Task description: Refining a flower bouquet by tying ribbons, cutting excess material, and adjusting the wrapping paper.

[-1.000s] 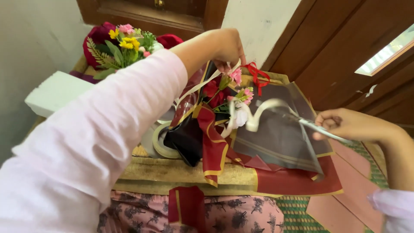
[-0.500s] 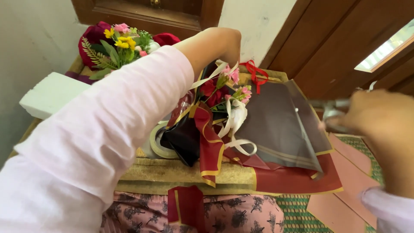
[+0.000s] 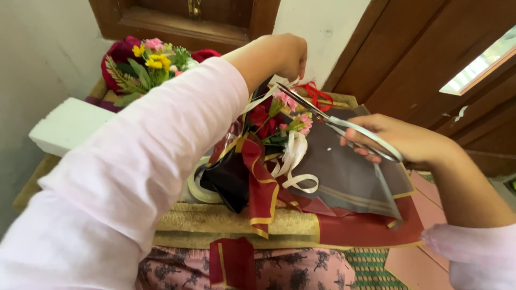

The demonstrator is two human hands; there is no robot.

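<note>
My left hand (image 3: 284,55) is raised above a small bouquet (image 3: 279,115) of pink and red flowers and pinches the end of a cream ribbon (image 3: 263,98) pulled taut. My right hand (image 3: 400,137) grips silver scissors (image 3: 333,121), whose blades point up and left and meet the ribbon close under my left fingers. The bouquet is wrapped in black and dark red paper with gold edges (image 3: 258,180), and a cream ribbon bow (image 3: 293,161) hangs from it. It lies on grey and red wrapping sheets (image 3: 355,182) on a low table.
A second bunch of yellow, pink and dark red flowers (image 3: 145,62) lies at the back left. A white block (image 3: 67,126) sits at the left, a roll of tape (image 3: 200,185) beside the wrap. Wooden doors stand behind and to the right. My patterned lap (image 3: 258,271) is below.
My right hand picked the scissors up off the grey sheet, swung in from the right and brought the blades to the ribbon. My left hand has kept holding the ribbon up.
</note>
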